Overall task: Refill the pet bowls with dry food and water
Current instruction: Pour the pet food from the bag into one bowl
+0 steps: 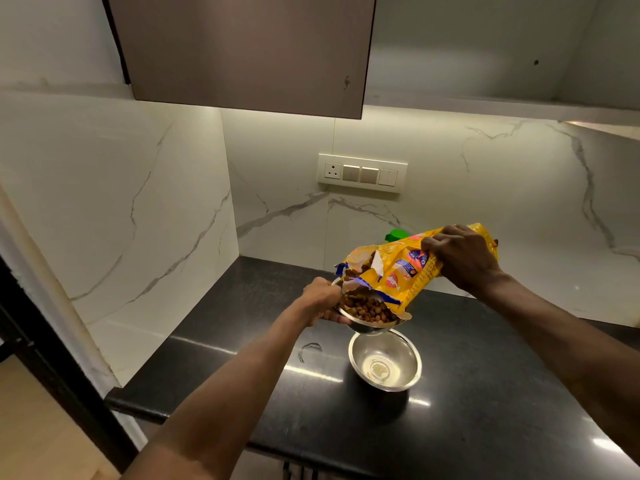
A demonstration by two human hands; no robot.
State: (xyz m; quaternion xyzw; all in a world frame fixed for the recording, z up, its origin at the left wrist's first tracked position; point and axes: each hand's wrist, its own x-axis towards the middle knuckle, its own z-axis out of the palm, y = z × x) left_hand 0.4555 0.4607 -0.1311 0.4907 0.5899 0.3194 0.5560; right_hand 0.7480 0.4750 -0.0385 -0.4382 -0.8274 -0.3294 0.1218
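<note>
An empty bowl (385, 361) stands on the counter (485, 393). Just behind it and above it, a second bowl (363, 318) holds dry food (367, 306), the left hand (320, 296) at its left rim. A tilted bag (398, 268) lies over that bowl, the right hand (462, 258) on the bag's right end. Behind the bag is a lid (396, 234); a switch panel (362, 173) is on the wall behind.
</note>
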